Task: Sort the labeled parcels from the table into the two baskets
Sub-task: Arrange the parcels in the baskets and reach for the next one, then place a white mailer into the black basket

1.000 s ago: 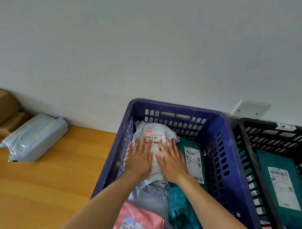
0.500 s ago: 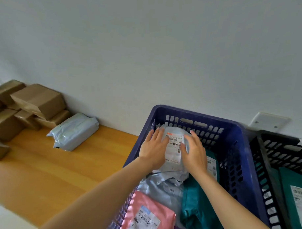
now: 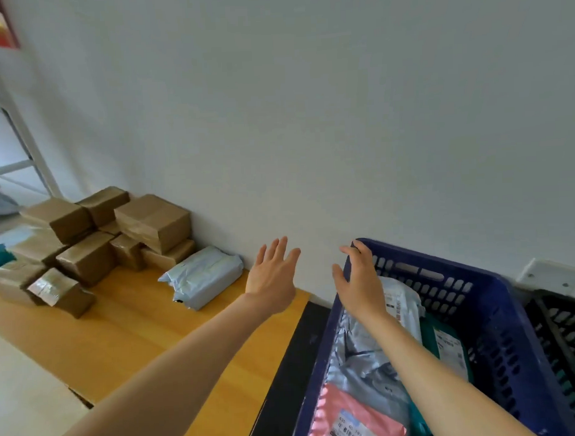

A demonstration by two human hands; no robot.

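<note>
My left hand (image 3: pixel 272 277) hovers open over the right end of the wooden table (image 3: pixel 127 331), fingers spread, holding nothing. My right hand (image 3: pixel 358 282) is open above the near-left corner of the blue basket (image 3: pixel 498 311), also holding nothing. Inside the basket lie a grey labeled parcel (image 3: pixel 401 300), a larger grey bag (image 3: pixel 366 355), a pink parcel (image 3: pixel 355 417) and a teal one (image 3: pixel 447 346). A pale grey parcel (image 3: pixel 203 276) lies on the table by the wall. The black basket (image 3: pixel 567 325) stands at the far right.
A stack of several brown taped cardboard boxes (image 3: pixel 94 237) fills the table's left end against the white wall. A white wall plate (image 3: pixel 552 275) sits behind the baskets. A metal shelf frame (image 3: pixel 16 139) stands at far left. A dark gap (image 3: pixel 294 364) separates table and blue basket.
Both hands have let go of the grey labeled parcel in the blue basket and lifted out, moving left toward the table. The view has swung left, showing more boxes.
</note>
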